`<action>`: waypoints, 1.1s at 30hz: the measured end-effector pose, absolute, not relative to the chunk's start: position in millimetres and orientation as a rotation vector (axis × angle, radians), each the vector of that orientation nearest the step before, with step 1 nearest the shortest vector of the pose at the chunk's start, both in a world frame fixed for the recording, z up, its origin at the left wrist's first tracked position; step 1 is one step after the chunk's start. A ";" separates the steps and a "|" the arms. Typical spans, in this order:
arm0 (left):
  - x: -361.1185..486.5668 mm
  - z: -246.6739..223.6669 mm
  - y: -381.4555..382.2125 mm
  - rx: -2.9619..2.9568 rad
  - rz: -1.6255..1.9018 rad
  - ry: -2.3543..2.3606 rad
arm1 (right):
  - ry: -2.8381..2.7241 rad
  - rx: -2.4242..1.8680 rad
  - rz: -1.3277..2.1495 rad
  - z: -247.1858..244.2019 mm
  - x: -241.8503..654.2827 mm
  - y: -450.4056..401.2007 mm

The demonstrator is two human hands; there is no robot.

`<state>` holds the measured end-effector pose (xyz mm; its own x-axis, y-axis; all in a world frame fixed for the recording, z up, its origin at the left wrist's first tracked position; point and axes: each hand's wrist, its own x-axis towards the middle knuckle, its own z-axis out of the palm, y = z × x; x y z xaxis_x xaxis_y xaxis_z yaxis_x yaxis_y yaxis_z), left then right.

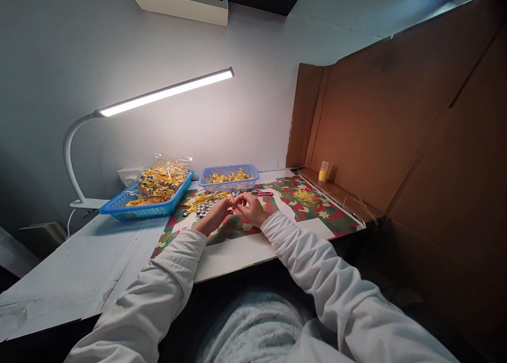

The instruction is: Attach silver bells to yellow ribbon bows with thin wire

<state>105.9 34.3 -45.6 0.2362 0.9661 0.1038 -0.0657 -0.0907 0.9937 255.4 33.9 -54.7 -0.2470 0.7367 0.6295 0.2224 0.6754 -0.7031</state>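
Observation:
My left hand (215, 216) and my right hand (252, 209) meet over the patterned mat, fingertips pinched close together. Whatever lies between the fingers is too small to make out. Just beyond my left hand is a heap of yellow ribbon-like pieces (206, 199) with silver round beads (203, 211) beside it. A tool with a red handle (264, 193), its kind unclear, rests past my right hand. Further right, a loose bunch of yellow strings (306, 196) lies on the camouflage-patterned mat (340, 215).
A blue basket (132, 212) heaped with yellow pieces and clear plastic stands left. A smaller periwinkle basket (204, 185) of yellow bits sits at the back. A lit lamp (170, 91) arches above. Right are a yellow bottle (323, 173) and a tall cardboard wall (396, 104).

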 end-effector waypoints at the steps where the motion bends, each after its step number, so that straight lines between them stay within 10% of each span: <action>1: 105.9 -45.7 34.2 1.342 1.129 0.942 | -1.795 -0.771 0.586 -54.4 255.4 33.6; 14: 103.6 -50.9 35.5 1.491 1.143 0.994 | -1.768 -0.900 0.541 -59.8 254.4 36.0; 33: 103.0 -44.0 34.2 1.446 1.258 0.992 | -1.771 -0.833 1.334 -56.1 267.8 54.9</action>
<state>103.0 34.2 -44.0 0.1437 0.9639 0.2242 -0.0069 -0.2256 0.9742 267.8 54.9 -56.1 -0.5035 0.8446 0.1822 0.0581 0.2435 -0.9681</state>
